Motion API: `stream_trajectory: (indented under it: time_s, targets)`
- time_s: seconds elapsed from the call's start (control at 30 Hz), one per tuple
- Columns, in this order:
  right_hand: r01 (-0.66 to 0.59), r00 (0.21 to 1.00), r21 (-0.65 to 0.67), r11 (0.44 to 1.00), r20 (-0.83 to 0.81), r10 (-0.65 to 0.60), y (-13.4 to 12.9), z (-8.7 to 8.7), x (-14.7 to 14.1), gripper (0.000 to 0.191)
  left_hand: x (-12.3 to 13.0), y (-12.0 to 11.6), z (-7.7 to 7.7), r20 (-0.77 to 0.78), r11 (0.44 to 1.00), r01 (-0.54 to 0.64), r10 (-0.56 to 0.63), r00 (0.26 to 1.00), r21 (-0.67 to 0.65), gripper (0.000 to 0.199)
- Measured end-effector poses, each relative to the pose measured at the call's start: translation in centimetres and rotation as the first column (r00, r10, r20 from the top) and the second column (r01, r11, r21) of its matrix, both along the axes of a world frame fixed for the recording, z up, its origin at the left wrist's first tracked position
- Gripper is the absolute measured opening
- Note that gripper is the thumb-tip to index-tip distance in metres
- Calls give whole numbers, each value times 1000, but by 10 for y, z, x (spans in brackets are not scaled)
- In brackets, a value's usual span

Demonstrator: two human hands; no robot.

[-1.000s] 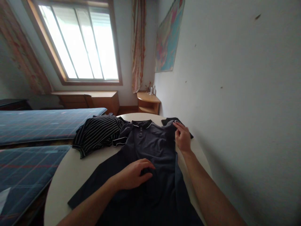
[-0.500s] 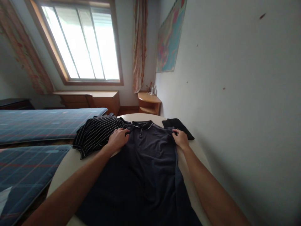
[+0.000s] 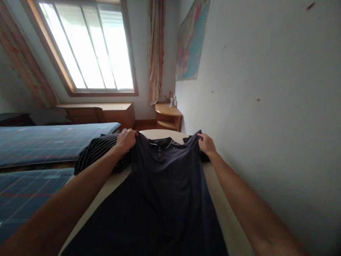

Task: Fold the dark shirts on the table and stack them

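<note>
The dark grey short-sleeved polo shirt with a white-edged collar point(image 3: 162, 177) lay front up along the round cream table point(image 3: 226, 217), its hem nearest the person and its buttoned collar at the far end. At the shoulders, the left hand point(image 3: 125, 139) and the right hand point(image 3: 206, 144) each pinched a fold of fabric, spread wide apart, seemingly to draw the cloth taut and flat. Just beside the left hand lay a crumpled black shirt with thin white stripes point(image 3: 99, 153); a small black folded cloth point(image 3: 188, 138) peeked out by the right. Beyond stood blue checked beds point(image 3: 53, 140), a wooden corner shelf point(image 3: 167, 115) and a bright window point(image 3: 87, 46).
</note>
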State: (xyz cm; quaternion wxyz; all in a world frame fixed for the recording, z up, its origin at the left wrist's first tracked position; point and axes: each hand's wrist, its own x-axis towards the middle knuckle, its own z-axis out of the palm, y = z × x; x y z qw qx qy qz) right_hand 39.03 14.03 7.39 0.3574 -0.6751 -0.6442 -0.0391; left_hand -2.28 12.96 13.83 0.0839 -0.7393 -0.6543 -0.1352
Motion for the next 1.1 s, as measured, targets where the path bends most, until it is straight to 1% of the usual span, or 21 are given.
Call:
stream_trajectory:
  time_s: [0.07, 0.13, 0.2, 0.27, 0.3, 0.33, 0.37, 0.4, 0.5, 0.57, 0.63, 0.7, 0.77, 0.83, 0.9, 1.0, 1.1]
  targets:
    - [0, 1000, 48, 999, 18, -1, 12, 4, 1, 48, -9, 13, 10, -54, 998, 2, 2, 999, 66, 41]
    - [8, 1000, 69, 998, 20, -10, 24, 5, 1, 51, -15, 23, 11, -127, 994, 2, 12, 992, 110, 42]
    - [36, 999, 12, 999, 13, -36, 32, 3, 0, 54, -15, 30, 4, -179, 991, -17, 41, 983, 135, 41]
    - [96, 995, -100, 990, 13, -95, 35, -2, -2, 54, -8, 31, -8, -192, 985, -23, 56, 980, 170, 39]
    - [129, 992, -139, 982, 30, -126, 35, -6, -5, 50, -2, 30, -15, -196, 981, 1, 37, 980, 193, 39]
    - [155, 987, -153, 976, 57, -148, 33, -9, -8, 46, 7, 27, -22, -198, 975, 50, -7, 980, 214, 38]
    - [168, 984, -144, 975, 89, -156, 30, -12, -13, 42, 16, 23, -30, -192, 967, 119, -76, 978, 225, 38]
    - [164, 981, -115, 980, 126, -149, 26, -15, -20, 40, 27, 17, -38, -182, 960, 194, -158, 970, 201, 38]
    - [70, 975, -63, 996, 217, -55, 9, -23, -46, 36, 62, -8, -64, -118, 945, 318, -309, 944, 75, 37]
    - [-34, 964, -65, 997, 262, 50, -6, -29, -67, 32, 81, -28, -82, -60, 927, 374, -372, 926, 16, 39]
    - [-104, 953, -95, 990, 277, 127, -24, -37, -87, 33, 93, -48, -99, -9, 905, 426, -426, 905, -15, 43]
    - [-189, 933, -147, 971, 283, 224, -42, -48, -103, 37, 97, -65, -115, 67, 887, 461, -458, 886, -37, 47]
    - [-263, 919, -194, 945, 247, 306, -59, -57, -114, 42, 96, -80, -127, 136, 895, 445, -436, 890, -44, 50]
    - [-317, 909, -229, 920, 204, 364, -73, -63, -119, 48, 92, -93, -135, 161, 912, 408, -396, 904, -46, 55]
    - [-343, 902, -250, 906, 183, 392, -85, -65, -118, 55, 88, -107, -139, 156, 921, 386, -374, 914, -55, 60]
    - [-337, 899, -291, 895, 182, 398, -95, -65, -114, 62, 85, -122, -140, 158, 913, 397, -379, 912, -97, 60]
    - [-322, 895, -366, 873, 182, 406, -101, -65, -111, 66, 82, -125, -138, 154, 903, 401, -379, 913, -156, 57]
